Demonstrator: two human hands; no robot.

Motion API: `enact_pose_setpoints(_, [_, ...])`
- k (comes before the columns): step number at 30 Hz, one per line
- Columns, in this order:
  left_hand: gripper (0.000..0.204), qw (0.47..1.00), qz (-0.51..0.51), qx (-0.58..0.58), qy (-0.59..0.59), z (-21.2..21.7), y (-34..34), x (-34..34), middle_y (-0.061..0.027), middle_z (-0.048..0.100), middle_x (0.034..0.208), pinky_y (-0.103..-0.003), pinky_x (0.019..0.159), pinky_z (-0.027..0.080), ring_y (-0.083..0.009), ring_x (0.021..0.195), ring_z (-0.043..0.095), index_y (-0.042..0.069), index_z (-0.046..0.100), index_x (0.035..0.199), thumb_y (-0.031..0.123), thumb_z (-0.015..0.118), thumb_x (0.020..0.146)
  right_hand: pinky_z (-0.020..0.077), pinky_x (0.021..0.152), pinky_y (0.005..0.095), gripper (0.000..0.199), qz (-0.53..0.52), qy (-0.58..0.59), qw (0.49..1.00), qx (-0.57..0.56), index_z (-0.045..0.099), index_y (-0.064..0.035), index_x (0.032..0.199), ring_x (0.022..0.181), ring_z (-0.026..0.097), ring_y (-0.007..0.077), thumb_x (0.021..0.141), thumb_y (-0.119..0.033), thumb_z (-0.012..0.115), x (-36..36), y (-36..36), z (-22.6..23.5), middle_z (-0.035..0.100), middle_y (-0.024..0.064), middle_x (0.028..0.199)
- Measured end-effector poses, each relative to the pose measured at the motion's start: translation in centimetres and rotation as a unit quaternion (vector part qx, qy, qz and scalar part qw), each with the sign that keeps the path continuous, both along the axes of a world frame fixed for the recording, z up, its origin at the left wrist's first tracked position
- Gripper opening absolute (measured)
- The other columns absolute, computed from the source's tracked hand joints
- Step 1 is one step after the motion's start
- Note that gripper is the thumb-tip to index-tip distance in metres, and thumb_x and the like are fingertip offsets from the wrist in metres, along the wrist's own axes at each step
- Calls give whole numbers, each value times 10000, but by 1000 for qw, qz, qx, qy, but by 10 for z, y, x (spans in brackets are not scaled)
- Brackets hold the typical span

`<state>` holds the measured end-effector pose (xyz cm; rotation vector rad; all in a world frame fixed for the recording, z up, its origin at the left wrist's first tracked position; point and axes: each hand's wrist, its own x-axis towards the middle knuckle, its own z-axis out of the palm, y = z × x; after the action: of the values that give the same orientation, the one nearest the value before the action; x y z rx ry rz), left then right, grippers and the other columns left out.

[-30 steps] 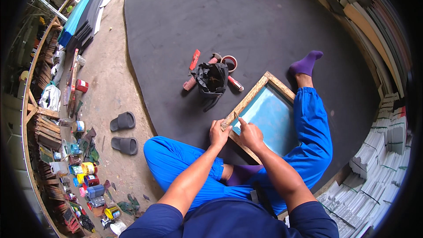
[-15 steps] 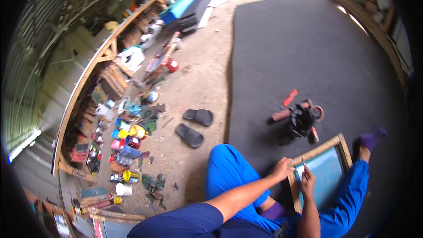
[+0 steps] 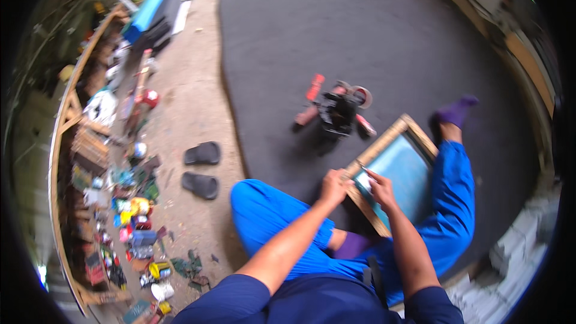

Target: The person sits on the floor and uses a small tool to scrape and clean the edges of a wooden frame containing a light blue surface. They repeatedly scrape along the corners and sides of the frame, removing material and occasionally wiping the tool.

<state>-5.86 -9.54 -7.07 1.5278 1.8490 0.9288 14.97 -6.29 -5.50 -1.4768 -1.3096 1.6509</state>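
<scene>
A wooden frame (image 3: 371,218) with a taut blue-green sheet (image 3: 401,171) inside it rests tilted between my legs. My left hand (image 3: 335,187) is closed on the frame's left edge near its upper left corner. Just to the right, over the sheet, my right hand (image 3: 381,189) pinches a small thin dark tool (image 3: 366,170) whose tip points toward that edge. What kind of tool it is cannot be made out. A small white patch (image 3: 362,181) shows on the sheet beside my right fingers.
I sit on a dark mat (image 3: 282,36). Ahead stands a black holder (image 3: 337,114) with tape rolls (image 3: 362,96) and red items. Black slides (image 3: 201,170) lie on the floor to the left. Beyond them are paint containers (image 3: 139,206) and rags. Grey stacked material (image 3: 510,252) is at the lower right.
The view has swung to the right, so everything appears farther left. Both hands stay at the frame's left side, my left still on the edge and my right still holding the thin tool.
</scene>
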Motion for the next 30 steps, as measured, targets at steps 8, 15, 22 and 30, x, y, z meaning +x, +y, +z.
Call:
enact_pose_setpoints(8, [514, 1000, -20, -7, 14, 15, -1, -2, -181, 685, 1069, -411, 890, 540, -356, 1010, 681, -10, 701, 1185, 242, 873, 772, 392, 475, 252, 372, -54, 75, 983, -157, 652, -130, 1384, 618, 517, 87, 1033, -243, 605, 0, 0, 37, 586, -9, 728])
enact_pose_setpoints(15, [525, 999, -26, -25, 7, 18, -1, -6, -169, 682, 1055, -393, 908, 524, -333, 1013, 673, -15, 697, 1197, 241, 873, 775, 504, 566, 415, 368, -4, -147, 984, 96, 660, -231, 1370, 662, 642, 274, 1008, -234, 596, -1, -7, 21, 682, 122, 792])
enact_pose_setpoints(22, [527, 999, -23, -25, 2, 16, -1, -5, -175, 682, 1052, -392, 909, 520, -329, 1012, 669, -24, 702, 1191, 249, 871, 773, 562, 728, 510, 372, 71, -355, 918, 163, 657, -268, 1338, 823, 702, 410, 970, -264, 597, -9, -21, 45, 704, 194, 919])
enact_pose_setpoints(30, [527, 999, -30, -19, 13, 16, 1, -5, -175, 688, 1043, -392, 905, 524, -330, 1001, 676, -37, 708, 1181, 245, 876, 768, 575, 700, 509, 444, 126, -434, 880, 148, 621, -212, 1380, 810, 721, 403, 941, -188, 558, -25, -20, 82, 698, 202, 946])
